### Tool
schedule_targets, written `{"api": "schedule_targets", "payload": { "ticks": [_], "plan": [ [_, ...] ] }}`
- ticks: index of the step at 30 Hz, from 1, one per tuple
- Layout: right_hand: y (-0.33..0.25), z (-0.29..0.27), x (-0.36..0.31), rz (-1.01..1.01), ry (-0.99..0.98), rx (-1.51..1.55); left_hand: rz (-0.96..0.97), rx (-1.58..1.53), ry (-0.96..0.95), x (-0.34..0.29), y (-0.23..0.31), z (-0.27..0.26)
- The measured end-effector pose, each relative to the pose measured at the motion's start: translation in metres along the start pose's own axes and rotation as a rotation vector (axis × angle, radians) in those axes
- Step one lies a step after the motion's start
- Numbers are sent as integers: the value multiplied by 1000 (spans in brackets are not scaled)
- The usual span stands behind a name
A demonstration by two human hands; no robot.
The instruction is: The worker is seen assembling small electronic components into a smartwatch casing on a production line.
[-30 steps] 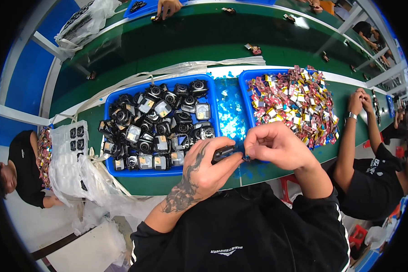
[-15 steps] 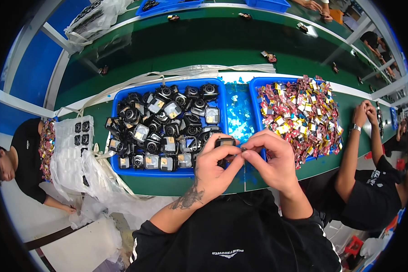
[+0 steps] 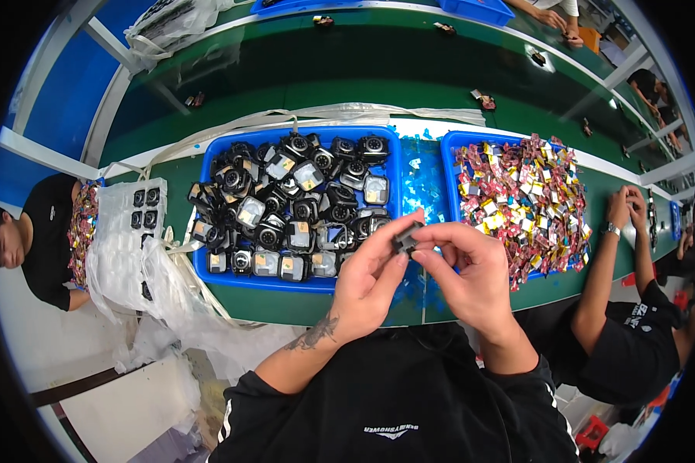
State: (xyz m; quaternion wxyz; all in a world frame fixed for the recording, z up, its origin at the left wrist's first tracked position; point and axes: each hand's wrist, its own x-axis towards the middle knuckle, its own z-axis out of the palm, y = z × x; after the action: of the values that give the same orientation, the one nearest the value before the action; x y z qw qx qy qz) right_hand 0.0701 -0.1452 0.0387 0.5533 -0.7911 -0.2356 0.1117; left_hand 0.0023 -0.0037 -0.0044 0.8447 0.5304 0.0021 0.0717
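The left hand and the right hand are both pinching 1 small black part between their fingertips. The part is up in the air, just over the near edge of the blue bin and the gap beside it. Half a second ago the hands were holding the part a bit lower and closer together. Now the fingers are spreading a little and the part is tipping, so it looks like the hands are turning it or fitting something onto it. It is not back in a bin yet.

The blue bin is holding lots of small black cameras. Next to it, on the right, a second bin is holding a heap of shiny little packets. Both bins are sitting on a green table. On the left, a clear plastic bag is lying by the table. Another person's hands are resting on the table at the far right.
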Motion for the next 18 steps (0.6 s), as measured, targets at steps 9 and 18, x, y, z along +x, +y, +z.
{"api": "schedule_targets", "payload": {
  "ticks": [9,18],
  "plan": [
    [13,6,-7,41,46,118,-33,-246,419,15,1,-2],
    [16,12,-8,-14,132,108,-156,-215,265,1,-7,10]
  ]
}}
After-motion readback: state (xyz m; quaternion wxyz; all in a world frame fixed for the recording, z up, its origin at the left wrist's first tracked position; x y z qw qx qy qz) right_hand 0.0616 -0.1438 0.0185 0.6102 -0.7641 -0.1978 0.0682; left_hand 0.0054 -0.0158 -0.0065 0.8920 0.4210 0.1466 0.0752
